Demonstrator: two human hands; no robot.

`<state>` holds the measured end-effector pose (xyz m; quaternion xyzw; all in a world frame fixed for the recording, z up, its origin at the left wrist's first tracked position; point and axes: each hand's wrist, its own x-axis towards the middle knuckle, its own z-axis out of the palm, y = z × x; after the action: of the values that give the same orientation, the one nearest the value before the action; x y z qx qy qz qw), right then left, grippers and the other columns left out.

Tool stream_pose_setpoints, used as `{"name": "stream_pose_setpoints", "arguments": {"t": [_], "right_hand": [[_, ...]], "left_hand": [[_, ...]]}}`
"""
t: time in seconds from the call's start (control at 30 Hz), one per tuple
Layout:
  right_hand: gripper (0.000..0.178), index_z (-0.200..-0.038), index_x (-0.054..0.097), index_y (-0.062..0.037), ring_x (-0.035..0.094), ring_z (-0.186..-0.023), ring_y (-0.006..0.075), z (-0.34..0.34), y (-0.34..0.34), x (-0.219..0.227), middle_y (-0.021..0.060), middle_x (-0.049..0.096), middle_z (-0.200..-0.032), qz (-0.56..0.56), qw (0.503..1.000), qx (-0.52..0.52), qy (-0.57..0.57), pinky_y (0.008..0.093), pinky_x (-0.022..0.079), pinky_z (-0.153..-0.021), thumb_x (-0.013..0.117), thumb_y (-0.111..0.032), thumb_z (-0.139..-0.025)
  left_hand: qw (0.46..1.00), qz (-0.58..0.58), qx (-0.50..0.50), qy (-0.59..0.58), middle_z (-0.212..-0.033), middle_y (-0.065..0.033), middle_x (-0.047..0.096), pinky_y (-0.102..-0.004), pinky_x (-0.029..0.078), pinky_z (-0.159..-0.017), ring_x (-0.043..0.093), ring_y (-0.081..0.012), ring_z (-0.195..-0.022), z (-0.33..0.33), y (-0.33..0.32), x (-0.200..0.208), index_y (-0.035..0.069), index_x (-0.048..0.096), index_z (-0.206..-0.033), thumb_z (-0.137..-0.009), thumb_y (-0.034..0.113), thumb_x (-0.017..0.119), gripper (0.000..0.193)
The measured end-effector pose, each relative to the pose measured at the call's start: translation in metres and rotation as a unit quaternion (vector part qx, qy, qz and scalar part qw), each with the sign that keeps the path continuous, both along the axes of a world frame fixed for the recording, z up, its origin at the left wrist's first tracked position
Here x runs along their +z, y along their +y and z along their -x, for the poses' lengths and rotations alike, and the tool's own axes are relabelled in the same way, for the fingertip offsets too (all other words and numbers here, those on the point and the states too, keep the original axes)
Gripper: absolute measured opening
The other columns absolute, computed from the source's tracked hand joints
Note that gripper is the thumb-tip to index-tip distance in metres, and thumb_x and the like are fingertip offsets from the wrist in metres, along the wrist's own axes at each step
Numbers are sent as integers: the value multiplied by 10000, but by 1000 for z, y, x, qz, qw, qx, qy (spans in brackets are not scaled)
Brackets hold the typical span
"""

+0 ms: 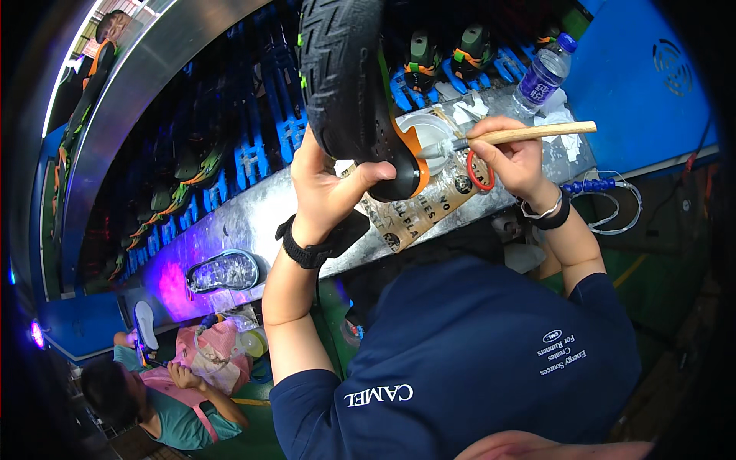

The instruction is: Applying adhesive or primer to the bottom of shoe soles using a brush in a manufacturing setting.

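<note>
My left hand (330, 180) is closed around a dark shoe (356, 107) with orange and green parts. Its treaded black sole faces left, and the thumb presses on the shoe's lower end. Between the fingers of my right hand (514, 157) is the wooden handle of a brush (537, 132). Whitish bristles point left, close to the shoe's orange edge; I cannot tell whether they touch. Behind the bristles stands a white bowl (437, 130). A red ring (481, 170) is right beside my right fingers; what it belongs to is unclear.
Blue racks (249, 157) carry several similar shoes along the far side. A capped bottle (543, 75) and crumpled tissue (566, 115) are at the right. Printed cardboard (418, 218) lies under my hands; a shoe sole (224, 274) rests at left. Another person (165, 399) works at lower left.
</note>
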<state>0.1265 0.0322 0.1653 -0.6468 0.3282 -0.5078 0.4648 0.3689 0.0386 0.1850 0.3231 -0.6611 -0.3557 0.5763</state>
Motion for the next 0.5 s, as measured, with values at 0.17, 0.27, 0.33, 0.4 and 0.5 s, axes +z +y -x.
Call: {"name": "stream_pose_setpoints", "arguments": {"t": [0.17,0.27,0.33,0.4,0.5], "right_hand": [[124,-871,550,4,462,-611,29,-1,0,-2,12,536,-735,47,999,11,-1,159,357,-522,562,6,-748],[115,-860,554,6,465,-600,32,-2,4,-4,18,542,-739,57,998,8,26,160,353,-515,562,7,-745],[110,-854,557,7,468,-604,34,0,9,-5,22,547,-747,24,997,64,39,162,354,-518,566,3,-744],[118,-858,555,7,472,-612,37,-1,13,-3,24,549,-742,18,997,70,37,165,357,-521,575,-6,-742],[123,-862,552,9,474,-615,37,-2,13,-5,19,549,-727,-18,997,69,-11,170,369,-530,578,-4,-743]], "left_hand": [[1000,11,-14,-7,-963,-80,573,-262,412,-787,545,-135,-866,2,-2,2,-22,447,-1094,-591,102,756,603],[1000,13,-14,1,-979,-89,566,-273,409,-809,542,-142,-885,2,-5,4,-25,420,-1126,-596,92,750,636],[1000,16,-11,-12,-986,-93,562,-277,407,-819,541,-145,-894,1,-6,3,-27,410,-1137,-601,86,746,643],[1000,-11,-24,2,-982,-98,562,-285,411,-817,542,-156,-899,1,-5,1,-25,399,-1146,-610,82,740,645],[998,-30,-44,40,-979,-100,562,-282,421,-799,546,-160,-886,6,-5,2,-20,391,-1147,-634,93,727,624]]}}
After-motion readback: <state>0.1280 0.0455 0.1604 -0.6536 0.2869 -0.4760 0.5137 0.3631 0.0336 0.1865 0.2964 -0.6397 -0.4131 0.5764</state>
